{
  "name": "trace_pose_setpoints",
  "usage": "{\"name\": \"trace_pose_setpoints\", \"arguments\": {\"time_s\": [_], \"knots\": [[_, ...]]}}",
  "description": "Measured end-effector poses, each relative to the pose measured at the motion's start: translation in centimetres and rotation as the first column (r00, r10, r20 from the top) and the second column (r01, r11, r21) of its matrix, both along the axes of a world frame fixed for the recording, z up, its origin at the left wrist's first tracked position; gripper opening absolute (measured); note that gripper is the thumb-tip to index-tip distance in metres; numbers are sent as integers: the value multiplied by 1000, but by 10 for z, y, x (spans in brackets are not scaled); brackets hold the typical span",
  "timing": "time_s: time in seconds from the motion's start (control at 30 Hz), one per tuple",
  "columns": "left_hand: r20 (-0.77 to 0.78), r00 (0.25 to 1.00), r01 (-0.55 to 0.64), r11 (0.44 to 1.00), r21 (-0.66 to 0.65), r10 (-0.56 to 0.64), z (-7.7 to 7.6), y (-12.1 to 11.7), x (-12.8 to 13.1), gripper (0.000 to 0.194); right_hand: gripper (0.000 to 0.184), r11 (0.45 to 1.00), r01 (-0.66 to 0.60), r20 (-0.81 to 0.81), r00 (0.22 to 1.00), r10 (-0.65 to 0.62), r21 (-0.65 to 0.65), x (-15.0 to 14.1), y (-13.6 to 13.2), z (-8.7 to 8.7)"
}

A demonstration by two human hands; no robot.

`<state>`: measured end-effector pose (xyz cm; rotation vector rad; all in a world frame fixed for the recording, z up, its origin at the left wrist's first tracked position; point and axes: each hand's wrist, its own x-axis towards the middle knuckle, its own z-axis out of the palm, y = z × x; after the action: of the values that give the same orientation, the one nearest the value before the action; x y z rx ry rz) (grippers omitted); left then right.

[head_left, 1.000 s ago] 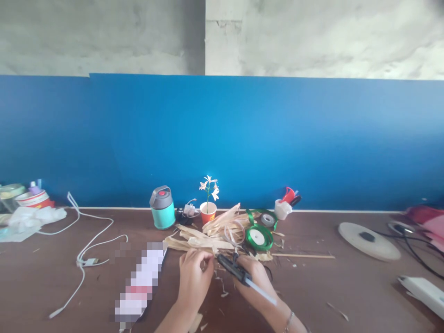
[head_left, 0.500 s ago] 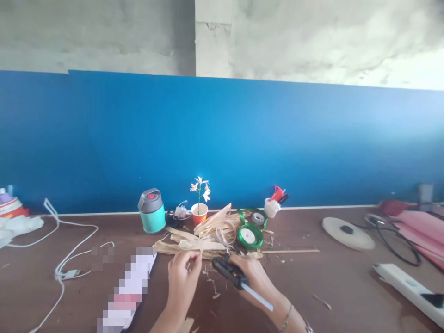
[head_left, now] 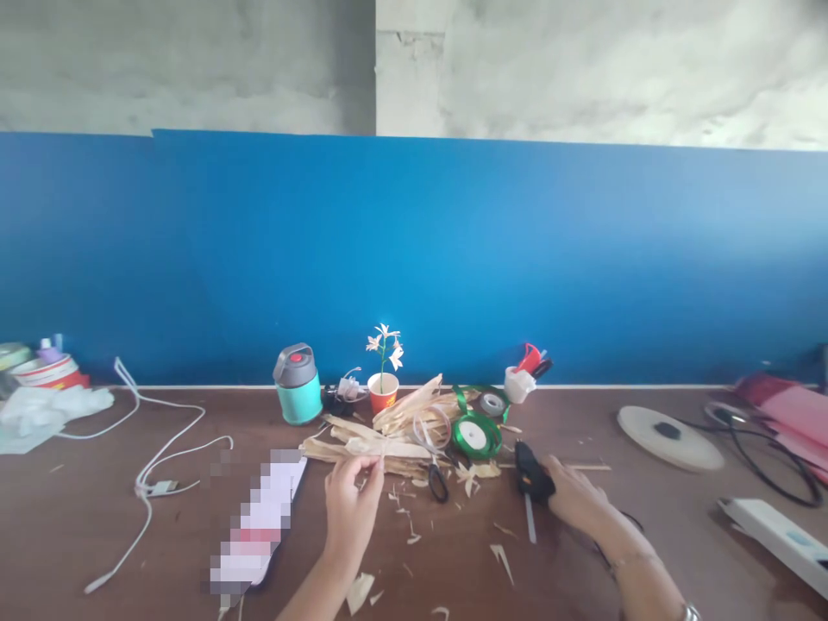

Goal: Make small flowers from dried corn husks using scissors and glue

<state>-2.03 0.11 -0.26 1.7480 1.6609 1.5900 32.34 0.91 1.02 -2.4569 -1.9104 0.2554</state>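
Note:
My left hand [head_left: 353,496] is closed in a pinch in front of the pile of dry corn-husk strips [head_left: 407,431]. A small pale piece of husk [head_left: 382,450] shows at its fingertips, hard to tell from the pile behind. Over on the right, my right hand [head_left: 575,498] is at the handle of a black glue gun [head_left: 532,473], low at the table. A white glue stick [head_left: 531,519] juts from its rear. Its fingers are partly hidden. Between the hands lie scissors [head_left: 438,483] and a small husk flower [head_left: 468,477].
Behind the husks stands a red paper cup [head_left: 384,398] holding a stem of pale flowers [head_left: 390,345]. Nearby are a teal flask [head_left: 299,397] and green ribbon spools [head_left: 475,435]. A phone [head_left: 268,517] lies left; husk scraps dot the table. A white disc [head_left: 669,438] lies right.
My right hand has carried the glue gun away from my left hand to the right and down toward the table. The scissors and husk flower now show. My left hand keeps its pinch.

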Motion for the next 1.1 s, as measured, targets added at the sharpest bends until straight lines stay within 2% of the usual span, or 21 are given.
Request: {"name": "trace_pose_setpoints", "arguments": {"time_s": [0.1,0.17,0.23,0.27,0.3,0.33,0.43,0.57,0.63,0.7,0.77,0.8,0.87,0.93,0.97,1.03,1.1], "knots": [[11,1000,-5,1000,13,5,0,0,-1,21,39,999,31,36,999,-32,23,-17,-3,10],[14,1000,-12,1000,1,12,0,0,0,20,35,986,-22,108,994,4,165,-43,-5,22],[15,1000,-10,1000,-18,10,0,-1,1,19,33,947,-180,83,983,164,267,-80,-5,34],[14,1000,-8,1000,-27,8,-1,-1,1,19,29,908,-309,34,949,313,281,-101,-4,38],[11,1000,-5,999,-33,5,0,-1,1,19,26,846,-453,-5,881,473,280,-120,-3,40],[6,1000,-4,999,-36,4,0,-2,1,19,27,800,-535,-19,828,560,271,-139,-2,40],[-7,1000,-10,1000,-29,10,1,-2,0,18,29,758,-604,-18,779,627,245,-176,2,31],[-11,1000,-29,999,-13,29,2,0,-2,18,37,770,-590,-5,793,609,243,-185,8,13],[-18,999,-34,999,-19,34,1,1,-3,18,40,772,-583,-8,797,604,254,-182,9,9],[-23,999,-33,999,-25,32,0,1,-2,18,43,753,-575,-82,775,627,320,-180,10,9],[-36,999,-33,999,-29,32,0,0,-1,17,40,739,-528,-248,716,653,418,-179,11,13],[-50,998,-34,999,-34,32,0,0,-1,17,34,752,-479,-355,677,645,452,-180,11,15],[-85,996,-37,998,-49,33,1,-2,0,17,23,829,-355,-572,603,556,432,-181,13,20],[-113,993,-45,997,-55,39,1,-3,1,17,23,894,-256,-729,517,449,368,-181,14,25],[-122,992,-50,997,-53,43,2,-3,1,17,26,905,-232,-772,471,426,357,-181,14,27],[-136,989,-59,997,-44,53,2,-3,1,17,30,891,-224,-787,418,454,395,-181,14,31],[-148,988,-59,997,-42,53,3,-4,2,17,29,857,-240,-737,437,515,456,-182,12,35]]}}
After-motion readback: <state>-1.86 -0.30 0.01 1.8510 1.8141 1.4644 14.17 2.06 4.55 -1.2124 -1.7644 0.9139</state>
